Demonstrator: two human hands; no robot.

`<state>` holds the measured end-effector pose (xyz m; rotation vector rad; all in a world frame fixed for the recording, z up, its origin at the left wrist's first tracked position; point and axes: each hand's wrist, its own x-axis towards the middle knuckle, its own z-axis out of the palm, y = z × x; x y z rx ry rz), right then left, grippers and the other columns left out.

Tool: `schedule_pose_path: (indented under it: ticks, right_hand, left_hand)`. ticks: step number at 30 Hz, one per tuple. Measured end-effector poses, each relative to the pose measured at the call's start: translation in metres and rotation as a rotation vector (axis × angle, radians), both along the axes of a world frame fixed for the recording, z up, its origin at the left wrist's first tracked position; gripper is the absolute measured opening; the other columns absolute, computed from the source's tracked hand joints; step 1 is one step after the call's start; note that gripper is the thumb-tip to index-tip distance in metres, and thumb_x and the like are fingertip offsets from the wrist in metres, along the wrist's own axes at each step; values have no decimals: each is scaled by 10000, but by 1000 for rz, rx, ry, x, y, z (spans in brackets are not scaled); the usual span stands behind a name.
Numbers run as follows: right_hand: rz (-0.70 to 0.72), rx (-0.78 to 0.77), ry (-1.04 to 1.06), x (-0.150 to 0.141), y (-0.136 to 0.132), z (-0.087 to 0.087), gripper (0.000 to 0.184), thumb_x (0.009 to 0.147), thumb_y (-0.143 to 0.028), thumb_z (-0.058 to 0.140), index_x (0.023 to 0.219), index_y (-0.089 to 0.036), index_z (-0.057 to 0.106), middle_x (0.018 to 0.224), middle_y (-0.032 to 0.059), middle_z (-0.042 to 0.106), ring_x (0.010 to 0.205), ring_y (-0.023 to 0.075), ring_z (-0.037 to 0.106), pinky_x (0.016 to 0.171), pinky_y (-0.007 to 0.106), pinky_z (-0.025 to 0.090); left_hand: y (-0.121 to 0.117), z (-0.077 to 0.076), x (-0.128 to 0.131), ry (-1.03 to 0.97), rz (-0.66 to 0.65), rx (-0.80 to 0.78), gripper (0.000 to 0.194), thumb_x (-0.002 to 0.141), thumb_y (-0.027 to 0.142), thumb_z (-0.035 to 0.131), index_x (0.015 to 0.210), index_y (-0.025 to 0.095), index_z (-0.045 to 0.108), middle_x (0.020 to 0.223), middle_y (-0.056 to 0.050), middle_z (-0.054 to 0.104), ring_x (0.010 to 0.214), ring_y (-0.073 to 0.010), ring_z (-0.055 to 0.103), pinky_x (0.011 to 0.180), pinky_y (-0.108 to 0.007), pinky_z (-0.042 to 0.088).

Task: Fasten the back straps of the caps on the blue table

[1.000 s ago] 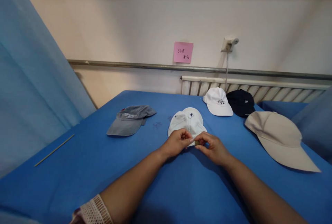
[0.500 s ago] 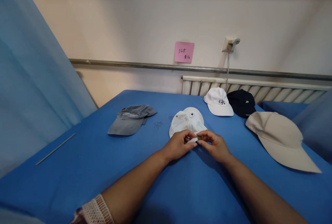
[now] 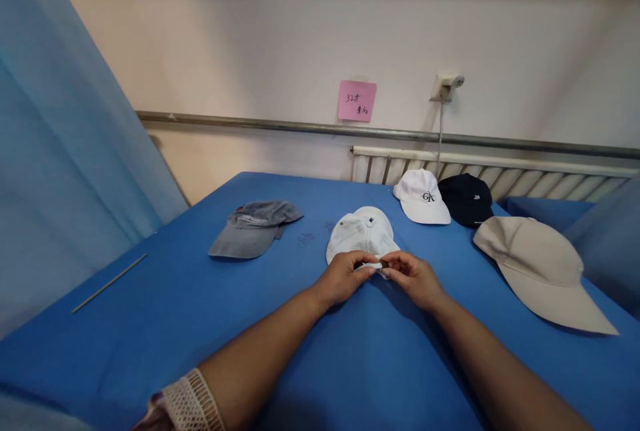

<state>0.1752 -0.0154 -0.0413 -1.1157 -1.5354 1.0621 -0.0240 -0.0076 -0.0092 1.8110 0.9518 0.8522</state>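
Note:
A white cap [image 3: 361,234] lies crown-up in the middle of the blue table [image 3: 310,364], its back strap facing me. My left hand [image 3: 343,278] and my right hand [image 3: 413,278] meet at that near edge. Both pinch the cap's back strap between thumb and fingertips, fingers closed and almost touching each other. The strap itself is mostly hidden under my fingers.
A grey cap [image 3: 253,228] lies to the left. A white cap with a logo [image 3: 421,196], a dark navy cap [image 3: 465,198] and a beige wide-brim cap [image 3: 540,268] lie at the right. A thin stick [image 3: 109,282] rests near the left edge. Behind are a rail, radiator and pink note [image 3: 357,100].
My two hands have drawn closer together at the cap's back strap; the small brownish buckle seen between the fingers before is now covered. The caps have not moved.

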Motion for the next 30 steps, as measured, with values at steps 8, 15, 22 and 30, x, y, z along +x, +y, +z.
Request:
schedule_pose_path:
  ticks: [8, 15, 22, 30]
  right_hand:
    - [112, -97, 140, 5, 3, 0, 301, 673, -375, 777, 894, -191, 688, 800, 13, 669, 731, 140, 598, 699, 282, 479]
    - [113, -128, 149, 6, 2, 1, 374, 631, -435, 806, 873, -183, 673, 813, 28, 680, 719, 150, 613, 700, 309, 502]
    - [121, -126, 153, 5, 1, -1, 383, 623, -426, 821, 867, -185, 649, 807, 16, 665, 734, 145, 613, 704, 296, 503]
    - [101, -76, 95, 3, -1, 1, 351, 644, -421, 798, 864, -193, 646, 744, -12, 627, 681, 128, 574, 655, 275, 474]
  left_hand:
    - [3, -1, 1, -42, 27, -59, 221, 797, 261, 612, 968, 147, 694, 865, -34, 682, 764, -144, 575, 698, -247, 433]
    - [0, -1, 3, -50, 73, -89, 195, 744, 268, 658, 892, 146, 619, 763, 14, 597, 642, -101, 494, 585, -213, 378]
    - [-2, -4, 3, -22, 67, -58, 174, 750, 269, 654, 877, 152, 633, 789, -1, 618, 701, -124, 527, 636, -230, 411]
    - [-4, -3, 3, -34, 46, -64, 163, 737, 238, 657, 870, 145, 672, 762, -2, 630, 691, -123, 533, 656, -238, 419]
